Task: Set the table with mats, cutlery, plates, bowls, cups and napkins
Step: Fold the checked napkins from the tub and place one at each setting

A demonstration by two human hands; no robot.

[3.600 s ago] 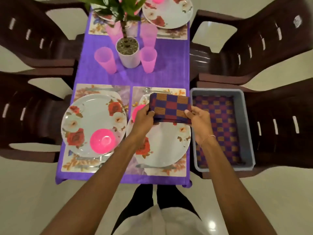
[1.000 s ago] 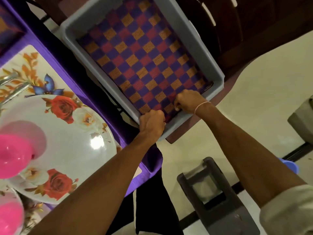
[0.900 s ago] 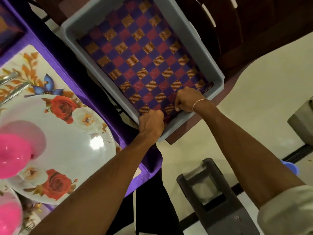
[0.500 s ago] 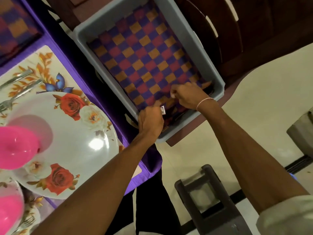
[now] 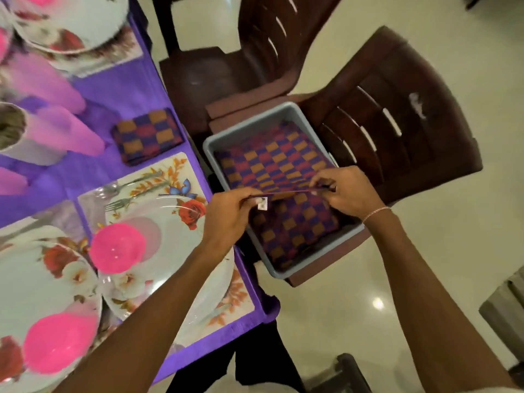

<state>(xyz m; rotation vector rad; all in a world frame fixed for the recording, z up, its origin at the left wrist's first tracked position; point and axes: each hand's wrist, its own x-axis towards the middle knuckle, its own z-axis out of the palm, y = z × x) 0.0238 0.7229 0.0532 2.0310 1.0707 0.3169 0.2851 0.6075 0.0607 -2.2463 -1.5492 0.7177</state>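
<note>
A grey bin [image 5: 295, 269] sits on a brown chair seat and holds checkered purple, red and orange napkins. My left hand [image 5: 229, 214] and my right hand [image 5: 343, 191] each pinch a near corner of the top napkin [image 5: 272, 165], lifting its near edge above the stack [image 5: 295, 228]. A small white tag hangs by my left fingers. One folded checkered napkin [image 5: 147, 136] lies on the purple tablecloth [image 5: 119, 89] beyond the near mat. Floral plates [image 5: 175, 239] with pink bowls [image 5: 117, 248] rest on floral mats [image 5: 181, 171], with a fork and spoon beside them.
Pink cups [image 5: 68, 131] and a white plant pot [image 5: 17, 137] stand mid-table. Two brown plastic chairs [image 5: 397, 123] line the table's right side. Another plate [image 5: 65, 21] sits at the far end. A dark object [image 5: 348, 373] stands on the cream floor.
Both hands have pinched the near edge of the top napkin in the bin and raised it off the stack. The view has swung left, showing more table and the folded napkin.
</note>
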